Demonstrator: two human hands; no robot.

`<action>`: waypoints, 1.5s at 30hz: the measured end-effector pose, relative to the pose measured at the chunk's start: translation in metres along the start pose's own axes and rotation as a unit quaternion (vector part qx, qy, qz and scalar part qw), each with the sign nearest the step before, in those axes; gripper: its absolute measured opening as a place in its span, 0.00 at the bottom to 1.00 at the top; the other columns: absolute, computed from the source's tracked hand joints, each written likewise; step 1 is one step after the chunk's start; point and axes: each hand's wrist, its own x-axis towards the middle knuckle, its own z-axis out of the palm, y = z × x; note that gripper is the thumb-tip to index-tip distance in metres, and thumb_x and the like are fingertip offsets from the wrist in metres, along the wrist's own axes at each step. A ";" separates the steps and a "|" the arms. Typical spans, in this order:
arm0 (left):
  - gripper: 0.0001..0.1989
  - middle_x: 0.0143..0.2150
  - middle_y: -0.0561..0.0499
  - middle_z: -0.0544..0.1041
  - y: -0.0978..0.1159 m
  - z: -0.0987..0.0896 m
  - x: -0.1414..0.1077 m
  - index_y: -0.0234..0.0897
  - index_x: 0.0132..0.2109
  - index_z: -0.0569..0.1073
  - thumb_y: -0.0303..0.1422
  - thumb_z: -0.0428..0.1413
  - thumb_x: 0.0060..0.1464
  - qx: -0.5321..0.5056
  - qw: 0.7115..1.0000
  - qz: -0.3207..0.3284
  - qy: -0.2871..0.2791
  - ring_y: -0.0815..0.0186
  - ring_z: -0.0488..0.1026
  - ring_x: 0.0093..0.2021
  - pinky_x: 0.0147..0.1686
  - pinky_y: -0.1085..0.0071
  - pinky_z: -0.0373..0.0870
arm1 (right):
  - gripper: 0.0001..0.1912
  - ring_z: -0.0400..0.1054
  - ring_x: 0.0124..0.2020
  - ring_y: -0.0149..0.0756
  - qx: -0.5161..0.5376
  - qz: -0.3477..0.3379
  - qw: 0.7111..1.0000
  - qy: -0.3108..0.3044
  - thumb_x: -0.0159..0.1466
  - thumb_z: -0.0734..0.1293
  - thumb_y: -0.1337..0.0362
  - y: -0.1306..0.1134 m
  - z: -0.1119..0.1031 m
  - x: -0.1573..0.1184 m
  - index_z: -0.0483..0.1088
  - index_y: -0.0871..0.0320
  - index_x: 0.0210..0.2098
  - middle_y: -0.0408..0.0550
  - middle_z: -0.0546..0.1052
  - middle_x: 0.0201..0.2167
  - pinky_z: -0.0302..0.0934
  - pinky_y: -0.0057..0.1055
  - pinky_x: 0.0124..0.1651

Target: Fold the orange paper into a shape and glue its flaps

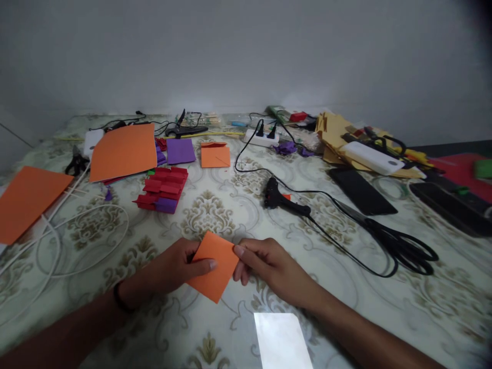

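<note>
**Small square of orange paper (222,264) is being held at both sides**

Nearest, a bright white rectangular sheet (284,341) is lying on the surface (161,328), which a cream cloth with brown scroll motifs is covering. Just beyond, the left hand (182,266) is clasping the orange square's left side in its grip, thumb lying across the front. The right hand (265,266) is pinching the right-hand corner in its grip. The square is tilting between them, one corner pointing down. A dark band (123,300) is circling the left wrist.

Farther out at right, black-handled scissors (403,246) are resting near a black glue gun (290,202) and a flat black rectangular device (363,191). Ahead of the left hand, a red-and-purple folded paper piece (163,189) is sitting.

Beyond that, a purple paper square (181,151) and an orange folded paper piece (216,156) are lying slightly apart. Farther back, a white power strip (262,137) is holding black plugs (271,132). A plain grey wall (238,51) is standing behind everything.
</note>
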 end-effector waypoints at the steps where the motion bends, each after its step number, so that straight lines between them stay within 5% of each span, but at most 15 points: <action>1: 0.17 0.30 0.53 0.70 0.000 0.000 0.001 0.31 0.39 0.76 0.43 0.57 0.63 -0.003 1.000 0.002 0.009 0.69 0.61 0.30 0.29 0.74 0.58 | 0.29 0.72 0.26 0.34 0.002 0.002 1.000 0.001 0.75 0.62 0.44 -0.001 -0.001 0.000 0.76 0.59 0.29 0.50 0.81 0.25 0.64 0.31 0.33; 9: 0.17 0.28 0.56 0.63 -0.001 -0.004 0.002 0.32 0.34 0.72 0.43 0.58 0.61 0.013 0.999 0.002 0.045 0.70 0.57 0.29 0.28 0.74 0.54 | 0.20 0.68 0.25 0.32 -0.082 -0.025 0.996 0.013 0.73 0.65 0.53 -0.010 -0.003 -0.002 0.75 0.58 0.30 0.45 0.76 0.23 0.59 0.29 0.30; 15: 0.18 0.24 0.59 0.55 0.002 -0.005 0.002 0.36 0.27 0.65 0.41 0.58 0.60 0.108 0.993 0.036 0.030 0.71 0.51 0.27 0.26 0.73 0.48 | 0.11 0.73 0.28 0.32 -0.012 -0.015 1.000 -0.001 0.70 0.69 0.56 -0.004 0.002 0.000 0.76 0.57 0.37 0.41 0.77 0.26 0.63 0.28 0.32; 20: 0.20 0.24 0.59 0.53 0.003 -0.004 0.003 0.38 0.26 0.60 0.43 0.55 0.62 0.122 0.991 0.037 0.049 0.71 0.51 0.26 0.25 0.71 0.47 | 0.13 0.71 0.28 0.32 0.003 0.003 1.000 0.003 0.70 0.69 0.55 -0.002 0.001 0.000 0.73 0.57 0.33 0.42 0.76 0.26 0.64 0.29 0.31; 26: 0.22 0.23 0.59 0.52 0.002 -0.005 0.002 0.39 0.25 0.55 0.38 0.56 0.62 0.163 0.984 0.047 0.053 0.71 0.50 0.25 0.25 0.71 0.47 | 0.17 0.54 0.23 0.28 -0.058 -0.019 0.998 0.015 0.73 0.66 0.54 -0.003 0.000 0.001 0.69 0.57 0.30 0.37 0.65 0.21 0.49 0.29 0.27; 37: 0.20 0.24 0.59 0.54 0.003 -0.005 0.001 0.39 0.27 0.57 0.39 0.50 0.68 0.158 0.985 0.068 0.010 0.71 0.51 0.26 0.24 0.71 0.48 | 0.16 0.67 0.23 0.32 -0.016 -0.008 1.000 0.004 0.70 0.69 0.55 -0.004 0.001 0.001 0.72 0.58 0.29 0.44 0.76 0.21 0.57 0.29 0.28; 45: 0.20 0.24 0.60 0.52 0.004 -0.008 0.000 0.39 0.27 0.56 0.37 0.50 0.68 0.173 0.981 0.079 -0.029 0.72 0.50 0.25 0.24 0.72 0.46 | 0.23 0.62 0.24 0.30 -0.061 -0.031 0.997 -0.019 0.74 0.63 0.52 -0.002 0.000 0.002 0.67 0.57 0.26 0.42 0.72 0.22 0.54 0.29 0.28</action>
